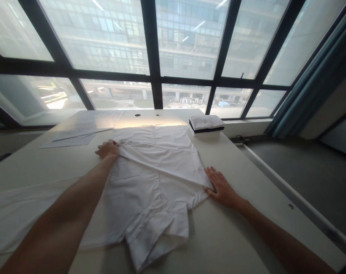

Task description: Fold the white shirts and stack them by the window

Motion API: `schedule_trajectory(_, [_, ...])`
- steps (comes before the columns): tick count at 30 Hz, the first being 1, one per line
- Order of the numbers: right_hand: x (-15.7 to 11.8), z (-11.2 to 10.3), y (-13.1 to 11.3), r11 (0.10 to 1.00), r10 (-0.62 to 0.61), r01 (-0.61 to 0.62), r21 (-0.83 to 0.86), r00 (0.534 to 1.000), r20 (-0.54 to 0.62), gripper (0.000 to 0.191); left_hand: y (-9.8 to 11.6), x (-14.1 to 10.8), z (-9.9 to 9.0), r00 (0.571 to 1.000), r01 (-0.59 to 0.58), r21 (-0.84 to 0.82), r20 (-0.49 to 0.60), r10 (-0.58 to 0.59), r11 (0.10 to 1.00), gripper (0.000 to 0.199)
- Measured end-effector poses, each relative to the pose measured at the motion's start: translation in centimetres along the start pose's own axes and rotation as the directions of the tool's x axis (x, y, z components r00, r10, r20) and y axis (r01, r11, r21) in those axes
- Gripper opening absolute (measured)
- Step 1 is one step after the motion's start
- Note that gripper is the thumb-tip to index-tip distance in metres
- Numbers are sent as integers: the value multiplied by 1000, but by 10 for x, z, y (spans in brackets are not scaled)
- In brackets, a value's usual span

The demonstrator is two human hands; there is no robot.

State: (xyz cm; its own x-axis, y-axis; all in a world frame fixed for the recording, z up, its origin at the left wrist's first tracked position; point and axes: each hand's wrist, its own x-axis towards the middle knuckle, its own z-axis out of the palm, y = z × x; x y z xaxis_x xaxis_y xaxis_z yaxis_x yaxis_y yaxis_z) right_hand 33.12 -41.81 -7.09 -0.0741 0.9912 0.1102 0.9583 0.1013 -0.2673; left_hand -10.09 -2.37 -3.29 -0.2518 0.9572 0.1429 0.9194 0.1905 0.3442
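A white long-sleeved garment (173, 167), like a shirt or lab coat, is spread over the table with creases running diagonally across it. One of its sleeves (32, 198) stretches to the left, partly behind my left forearm. At the garment's left edge, my left hand (108, 149) has its fingers curled in on the cloth. My right hand (221, 187) lies flat at the right edge, fingers spread and fingertips touching the fabric. Nearest me, a loose folded end (161, 236) of the garment stands up in open folds.
The white table (236, 167) runs toward large framed windows. Sheets of paper (72, 140) lie at its back left. At the back right sits a folded stack of white and black cloth (206, 123). A blue curtain (301, 95) hangs on the right.
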Motion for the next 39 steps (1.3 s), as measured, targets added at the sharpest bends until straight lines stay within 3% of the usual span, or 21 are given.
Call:
schedule_trajectory(3, [-1, -2, -3, 999, -28, 29, -41, 999, 29, 69, 8, -10, -1, 987, -116, 16, -107, 117, 993, 44])
schedule_trajectory(5, [-2, -2, -5, 998, -37, 40, -58, 998, 47, 65, 23, -24, -1, 936, -301, 48, -176, 304, 953, 45])
schedule_trajectory(8, [-1, -3, -8, 997, -39, 43, -66, 997, 64, 64, 59, -62, 3, 805, -584, 72, -73, 589, 808, 43])
schedule_trajectory(11, [-1, -5, -9, 997, -39, 45, -64, 996, 83, 63, 95, -115, 13, 647, -761, 7, 86, 757, 649, 49])
schedule_trajectory(14, [-2, -11, -9, 998, -41, 46, -49, 994, 106, 62, 118, -165, 27, 464, -866, -100, 207, 861, 491, 59])
schedule_trajectory(17, [2, -19, -12, 998, -47, 50, -35, 996, 81, 60, 125, -194, 35, 379, -885, -152, 311, 871, 440, 66])
schedule_trajectory(21, [35, -22, -32, 999, -29, 30, -28, 999, 13, 57, 122, -204, 35, 373, -891, -142, 314, 873, 432, 65])
schedule_trajectory(25, [100, -8, -59, 998, -34, 35, -45, 999, 16, 60, 121, -206, 32, 390, -893, -118, 281, 877, 435, 63])
schedule_trajectory(29, [151, 8, -61, 995, 26, -24, -96, 1000, 14, 59, 119, -205, 34, 400, -888, -113, 288, 870, 445, 61])
schedule_trajectory(34, [160, 16, -24, 961, 238, -233, -152, 971, 16, 62, 120, -206, 41, 390, -885, -149, 279, 878, 441, 61])
schedule_trajectory(38, [155, 19, -9, 935, 300, -295, -195, 954, -7, 65, 119, -193, 40, 367, -880, -199, 296, 882, 432, 61])
schedule_trajectory(39, [155, 20, -9, 932, 304, -299, -204, 953, -4, 66, 115, -183, 38, 382, -874, -193, 293, 876, 446, 60])
